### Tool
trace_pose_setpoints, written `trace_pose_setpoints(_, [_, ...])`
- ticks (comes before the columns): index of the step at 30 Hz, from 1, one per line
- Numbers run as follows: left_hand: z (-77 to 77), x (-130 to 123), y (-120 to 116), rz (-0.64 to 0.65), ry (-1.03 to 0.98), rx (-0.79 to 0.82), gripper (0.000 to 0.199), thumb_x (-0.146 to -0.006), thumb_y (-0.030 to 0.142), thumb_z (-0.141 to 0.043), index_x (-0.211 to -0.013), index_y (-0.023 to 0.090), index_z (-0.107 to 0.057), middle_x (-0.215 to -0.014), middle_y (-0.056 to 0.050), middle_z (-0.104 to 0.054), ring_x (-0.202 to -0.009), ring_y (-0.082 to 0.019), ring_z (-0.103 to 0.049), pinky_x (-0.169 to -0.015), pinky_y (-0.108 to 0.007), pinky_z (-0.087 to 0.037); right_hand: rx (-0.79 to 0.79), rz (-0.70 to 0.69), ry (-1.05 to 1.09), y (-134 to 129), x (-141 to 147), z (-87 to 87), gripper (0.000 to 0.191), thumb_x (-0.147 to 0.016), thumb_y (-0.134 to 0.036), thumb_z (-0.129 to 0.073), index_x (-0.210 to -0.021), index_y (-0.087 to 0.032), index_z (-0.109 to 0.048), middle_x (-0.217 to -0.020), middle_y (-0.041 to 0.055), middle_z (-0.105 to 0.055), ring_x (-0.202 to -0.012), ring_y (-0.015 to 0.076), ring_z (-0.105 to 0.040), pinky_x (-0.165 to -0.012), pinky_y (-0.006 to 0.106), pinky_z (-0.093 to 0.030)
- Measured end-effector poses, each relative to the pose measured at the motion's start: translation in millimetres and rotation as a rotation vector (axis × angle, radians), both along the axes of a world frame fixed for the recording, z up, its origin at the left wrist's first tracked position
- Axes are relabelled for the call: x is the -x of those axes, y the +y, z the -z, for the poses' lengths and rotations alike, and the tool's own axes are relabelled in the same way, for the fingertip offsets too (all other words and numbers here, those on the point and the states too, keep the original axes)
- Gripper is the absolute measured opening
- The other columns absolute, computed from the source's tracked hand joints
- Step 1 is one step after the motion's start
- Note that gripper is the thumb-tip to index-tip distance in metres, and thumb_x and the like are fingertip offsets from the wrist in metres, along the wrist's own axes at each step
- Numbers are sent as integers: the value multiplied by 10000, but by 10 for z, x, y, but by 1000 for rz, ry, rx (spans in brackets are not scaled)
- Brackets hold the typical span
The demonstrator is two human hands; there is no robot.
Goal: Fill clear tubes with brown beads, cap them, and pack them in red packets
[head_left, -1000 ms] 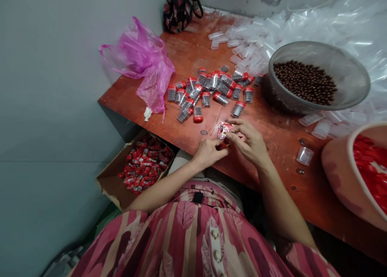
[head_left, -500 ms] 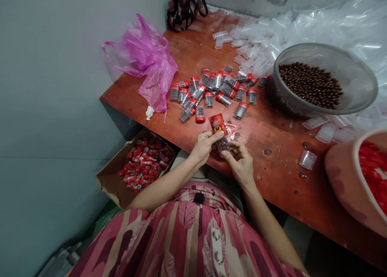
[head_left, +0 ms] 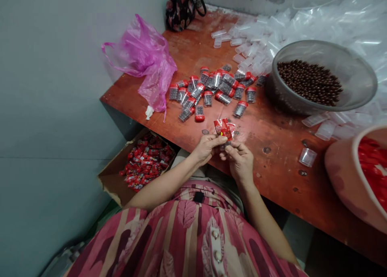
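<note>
My left hand (head_left: pixel 206 149) pinches a red printed wrapper (head_left: pixel 222 128) against a small clear container of dark balls at the table's front edge. From the other side, the fingers of my right hand (head_left: pixel 241 158) close on the same container, which they mostly hide. A second red and white piece shows behind the wrapper. Beyond my hands lie several filled containers with red caps (head_left: pixel 223 98), some upright, some on their sides.
A grey bowl (head_left: pixel 281 91) of dark balls and a pink tub (head_left: pixel 341 172) of red pieces stand right. Clear containers (head_left: pixel 254 55) are heaped behind. A pink bag (head_left: pixel 151 55) lies left; a carton (head_left: pixel 113 180) of red-wrapped items sits below the edge.
The wrapper now stands more upright and a little lower over the container. My fingers have come closer together and cover more of the container.
</note>
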State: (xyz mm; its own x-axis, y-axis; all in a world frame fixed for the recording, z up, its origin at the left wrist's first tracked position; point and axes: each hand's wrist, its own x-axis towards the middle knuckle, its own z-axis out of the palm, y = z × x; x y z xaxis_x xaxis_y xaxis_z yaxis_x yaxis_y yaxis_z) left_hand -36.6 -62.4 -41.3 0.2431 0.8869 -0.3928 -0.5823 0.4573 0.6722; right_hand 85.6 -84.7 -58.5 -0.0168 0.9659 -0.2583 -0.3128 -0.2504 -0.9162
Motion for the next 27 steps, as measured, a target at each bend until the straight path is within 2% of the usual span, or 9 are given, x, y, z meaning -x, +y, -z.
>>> trace_pose_setpoints(6, [14,-4,-62,-31,15,45,412,-528,372,-872,-736,78,-673,-614,-22,-659,-525,-112,-611,-557,-253,-528,-60,-20,-82,130,-68,-17,372,-616,-342,-824,-803,-211,-530,-585,-67,-642,-461,101,-592,-485,224,-515])
trace_pose_setpoints(10, [-35,87,-208,-44,14,107,382,-515,319,-886,-742,72,-702,-707,-70,-717,-656,-165,-685,-741,-323,-569,-108,-245,-175,234,-105,-76,422,-533,-341,-867,-754,-217,-529,-596,-64,-621,-477,106,-573,-468,228,-486])
trace_pose_setpoints(12, [-54,214,-349,-200,38,88,363,-516,314,-887,-728,88,-698,-785,-86,-740,-707,-185,-704,-764,-325,-572,-156,-375,-201,278,-95,-117,439,-505,-343,-877,-773,-212,-555,-659,-39,-646,-549,123,-603,-519,245,-499])
trace_pose_setpoints(14, [-45,401,-524,-462,29,68,385,-552,392,-863,-762,120,-690,-919,-95,-750,-782,-207,-718,-751,-317,-583,-211,-443,-260,347,-100,-158,413,-556,-387,-847,-807,-208,-572,-685,-19,-660,-588,139,-616,-551,262,-498])
trace_pose_setpoints(16, [5,605,-700,-709,39,116,546,-646,613,-726,-901,131,-695,-928,-106,-751,-784,-201,-723,-696,-288,-591,-283,-405,-419,476,-147,-187,327,-672,-434,-765,-820,-201,-591,-670,-10,-654,-580,142,-603,-553,268,-478])
trace_pose_setpoints(18, [83,753,-840,-791,82,207,603,-758,666,-580,-986,115,-676,-928,-129,-748,-802,-201,-727,-672,-273,-589,-375,-296,-648,676,-233,-198,251,-784,-436,-658,-835,-192,-629,-682,8,-660,-604,152,-606,-584,278,-467])
trace_pose_setpoints(22, [191,726,-865,-628,265,178,472,-780,531,-648,-1021,125,-669,-923,-117,-744,-750,-190,-721,-644,-274,-581,-525,-150,-1124,1154,-406,-187,226,-860,-339,-540,-910,-189,-701,-879,86,-722,-807,225,-653,-735,344,-470])
trace_pose_setpoints(24, [178,597,-705,-476,490,-16,403,-774,469,-679,-1024,153,-695,-963,-106,-739,-802,-197,-715,-714,-301,-578,-558,-125,-1247,1312,-450,-187,243,-856,-311,-526,-941,-187,-716,-977,113,-724,-880,253,-653,-783,368,-467])
trace_pose_setpoints(27, [131,390,-291,-223,977,-493,301,-820,373,-654,-1069,213,-709,-1107,-88,-703,-1036,-211,-655,-952,-334,-496,-536,-130,-1210,1332,-480,-205,282,-853,-327,-521,-989,-184,-723,-979,110,-733,-868,249,-664,-782,363,-480])
